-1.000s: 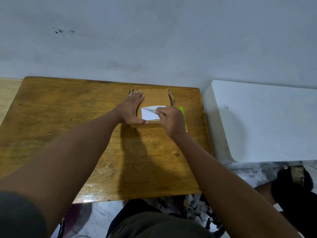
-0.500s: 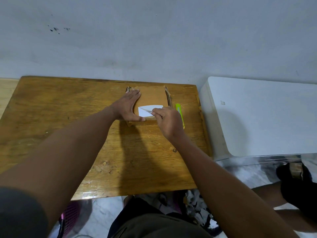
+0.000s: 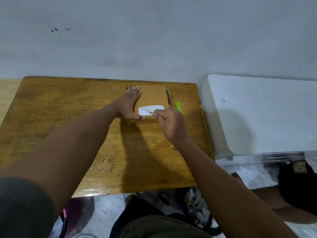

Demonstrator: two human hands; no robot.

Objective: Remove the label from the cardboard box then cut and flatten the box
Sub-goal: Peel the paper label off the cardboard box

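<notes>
now the cardboard box [image 3: 152, 95] sits toward the far edge of the wooden bench [image 3: 68, 117], close to the pale wall [image 3: 154, 40], with its broad brown face turned up. a white label [image 3: 151, 109] is stuck on the near part of that face, and its near right corner is lifted and folded back over itself, showing a greyish underside.

the left hand [image 3: 128, 105] lies flat on the left part of the box, fingers [image 3: 134, 92] straight and together, pointing away toward the wall, thumb spread along the near edge just below the label. it presses down and grips nothing.

the right hand [image 3: 171, 122] is at the near right corner of the box, knuckles up, with its fingers curled and the thumb and forefinger pinching the raised corner of the label.

a bright green cutter [image 3: 178, 107] lies on the bench just beside the right side of the box, partly hidden behind the right hand. whether its blade is out cannot be told.

a white cabinet [image 3: 257, 114] stands right of the bench. below the bench's near edge the person's dark trousers [image 3: 154, 224] show over a marbled floor [image 3: 248, 176].
</notes>
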